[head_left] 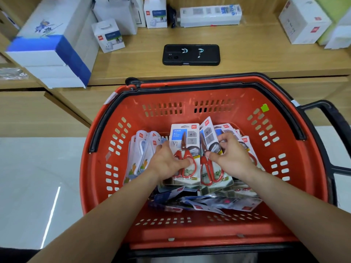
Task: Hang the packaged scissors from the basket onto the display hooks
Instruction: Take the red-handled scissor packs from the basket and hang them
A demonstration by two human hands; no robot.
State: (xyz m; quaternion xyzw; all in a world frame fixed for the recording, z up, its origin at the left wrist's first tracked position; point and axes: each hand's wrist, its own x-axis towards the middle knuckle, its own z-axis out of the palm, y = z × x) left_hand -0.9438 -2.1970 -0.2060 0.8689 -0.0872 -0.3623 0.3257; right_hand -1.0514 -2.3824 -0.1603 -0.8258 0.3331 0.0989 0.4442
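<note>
Both of my hands reach down into a red plastic basket [106, 149] full of packaged scissors. My left hand [169, 162] grips a pack of red-handled scissors [185, 137] by its lower part, thumb across the handles. Beside it, my right hand [229, 154] pinches a second pack of red-handled scissors [208, 130], which tilts to the right. More packs lie underneath and to both sides: several pale ones [141, 149] at the left and a loose heap [209, 202] at the near side. No display hooks are in view.
A wooden shelf [247, 59] runs behind the basket. On it lie a black phone [191, 55], several white product boxes [108, 35] and a long white box [210, 15]. Blue-and-white cartons [55, 48] are stacked at the left. The basket's black handle [330, 118] juts out right.
</note>
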